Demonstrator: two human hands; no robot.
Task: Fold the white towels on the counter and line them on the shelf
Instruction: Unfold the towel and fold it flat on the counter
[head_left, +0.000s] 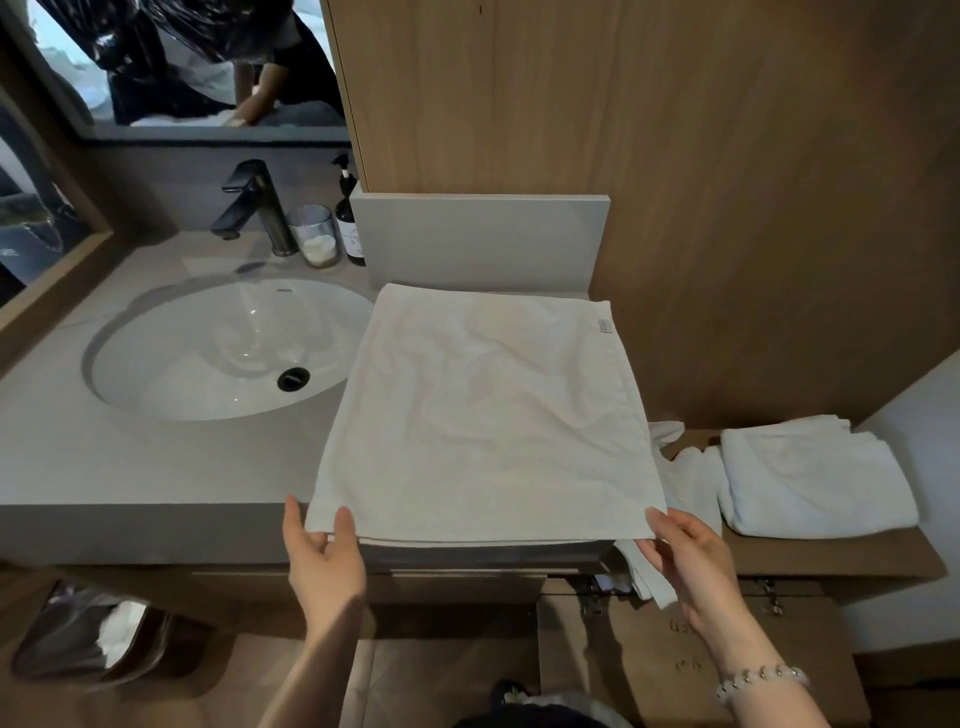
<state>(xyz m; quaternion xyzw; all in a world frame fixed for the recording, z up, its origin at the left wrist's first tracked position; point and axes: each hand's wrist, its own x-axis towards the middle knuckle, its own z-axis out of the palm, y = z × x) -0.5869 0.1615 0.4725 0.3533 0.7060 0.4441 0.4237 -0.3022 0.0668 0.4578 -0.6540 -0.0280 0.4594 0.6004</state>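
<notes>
A white towel lies spread flat on the grey counter, right of the sink, with its near edge hanging over the counter front. My left hand pinches the towel's near left corner. My right hand pinches the near right corner. A folded white towel rests on the lower wooden shelf at the right. Between it and the counter lies a crumpled white towel, part of it dangling below the shelf edge.
A white oval sink with a black faucet fills the counter's left. A glass and a pump bottle stand behind it. A bin with a plastic liner sits on the floor at lower left. Wooden panels rise behind the counter.
</notes>
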